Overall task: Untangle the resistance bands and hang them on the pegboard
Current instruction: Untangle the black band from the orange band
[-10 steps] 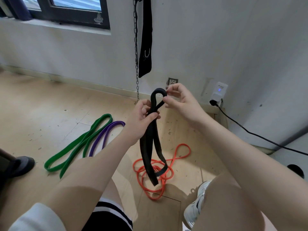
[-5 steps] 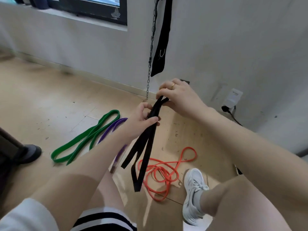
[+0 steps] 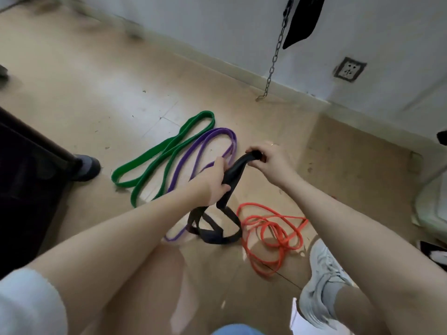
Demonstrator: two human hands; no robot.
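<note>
A black resistance band (image 3: 233,174) runs between both my hands. My left hand (image 3: 214,181) grips its middle, and my right hand (image 3: 268,159) holds its top loop. The band's lower loops rest twisted on the floor below my left hand. A green band (image 3: 160,155) lies flat on the floor to the left, with a purple band (image 3: 205,146) beside it. A thin orange band (image 3: 271,232) lies in a tangled coil at the right. No pegboard is in view.
A metal chain (image 3: 274,59) and a black strap (image 3: 303,19) hang down the white wall. A wall socket (image 3: 349,68) sits at the right. Dark furniture with a round foot (image 3: 83,165) stands at the left. My white shoe (image 3: 319,285) is at the lower right.
Both hands have dropped lower with the black band, and its hanging end now lies on the floor. The view has tilted down toward the floor.
</note>
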